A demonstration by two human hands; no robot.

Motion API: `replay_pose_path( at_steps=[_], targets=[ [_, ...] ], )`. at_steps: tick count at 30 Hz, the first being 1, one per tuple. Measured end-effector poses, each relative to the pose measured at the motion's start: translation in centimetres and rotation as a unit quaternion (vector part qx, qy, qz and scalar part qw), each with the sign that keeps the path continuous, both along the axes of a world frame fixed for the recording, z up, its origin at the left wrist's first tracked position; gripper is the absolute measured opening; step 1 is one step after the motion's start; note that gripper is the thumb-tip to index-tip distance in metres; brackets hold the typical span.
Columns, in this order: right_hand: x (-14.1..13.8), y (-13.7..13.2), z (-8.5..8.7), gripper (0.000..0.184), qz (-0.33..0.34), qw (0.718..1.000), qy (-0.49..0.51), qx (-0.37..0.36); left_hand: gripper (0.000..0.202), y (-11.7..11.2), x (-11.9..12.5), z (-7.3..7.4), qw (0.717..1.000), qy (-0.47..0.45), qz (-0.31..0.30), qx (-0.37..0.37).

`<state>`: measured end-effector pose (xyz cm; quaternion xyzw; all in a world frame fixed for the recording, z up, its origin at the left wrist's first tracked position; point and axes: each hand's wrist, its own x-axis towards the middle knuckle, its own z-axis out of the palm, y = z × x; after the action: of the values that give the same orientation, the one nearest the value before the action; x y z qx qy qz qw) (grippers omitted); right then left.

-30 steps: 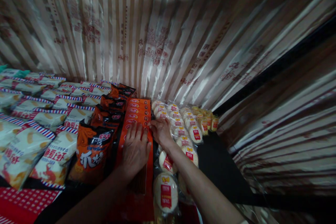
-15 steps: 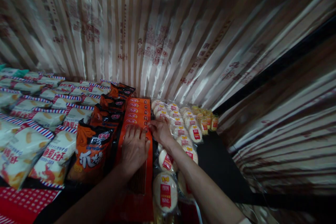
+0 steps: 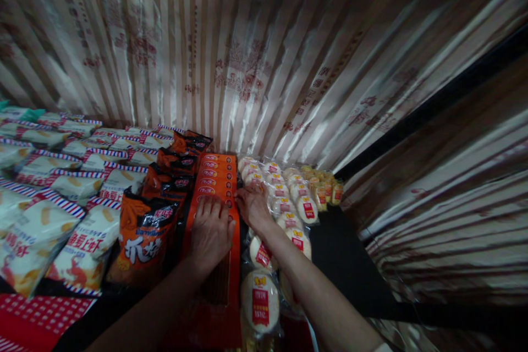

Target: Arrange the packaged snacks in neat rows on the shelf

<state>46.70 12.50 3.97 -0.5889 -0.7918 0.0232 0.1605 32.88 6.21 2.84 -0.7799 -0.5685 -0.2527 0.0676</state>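
A row of flat orange boxes [image 3: 216, 176] runs down the middle of a dark shelf. My left hand [image 3: 211, 231] lies flat on the nearest orange box [image 3: 226, 280], fingers stretched out. My right hand [image 3: 252, 206] rests at the right edge of the same row, fingers curled against the box edge; I cannot see whether it grips anything. Right beside it lie clear packs of round white rice cakes with red labels [image 3: 260, 302].
Orange-and-black snack bags [image 3: 142, 239] stand left of the boxes, and white bags with red-and-blue striped edges [image 3: 37, 231] fill the far left. A striped satin curtain [image 3: 247, 55] hangs behind. Bare black shelf surface [image 3: 342, 258] shows at the right. A red checked cloth [image 3: 33, 319] lies bottom left.
Both hands have stayed on the orange boxes; the left hand's fingers have drawn together slightly and the right hand has edged a little toward the far end.
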Motion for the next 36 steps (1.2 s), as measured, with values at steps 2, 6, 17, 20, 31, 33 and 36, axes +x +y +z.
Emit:
replay_pose_path(
  at_steps=[2,6,17,20,31,33,36],
  targets=[
    [0.0,0.1,0.0,0.014,-0.008,1.0,-0.001,-0.003,0.033,0.0,0.0,-0.1,1.0,0.0,0.001,0.004],
    [-0.1,0.0,0.1,0.016,-0.015,1.0,-0.007,-0.009,0.033,0.0,0.0,-0.2,1.0,-0.001,0.0,0.004],
    [-0.1,-0.1,-0.1,0.015,-0.028,0.999,-0.021,0.002,0.032,-0.1,0.0,0.0,1.0,-0.008,-0.005,0.009],
    [0.0,-0.2,0.0,0.015,-0.013,1.0,-0.021,0.007,0.032,-0.1,0.0,-0.1,1.0,-0.004,-0.003,0.015],
    [1.2,-1.9,0.1,0.037,0.045,0.997,0.055,0.015,0.03,-0.1,0.1,0.0,0.999,-0.033,-0.005,0.014],
    [1.2,-2.2,0.2,0.043,0.055,0.997,0.058,0.013,0.031,-0.2,0.1,0.0,0.999,-0.029,-0.001,0.014],
    [1.1,-2.3,0.2,0.046,0.058,0.997,0.058,0.005,0.031,-0.2,0.1,-0.1,1.0,-0.022,-0.001,0.014]
  ],
)
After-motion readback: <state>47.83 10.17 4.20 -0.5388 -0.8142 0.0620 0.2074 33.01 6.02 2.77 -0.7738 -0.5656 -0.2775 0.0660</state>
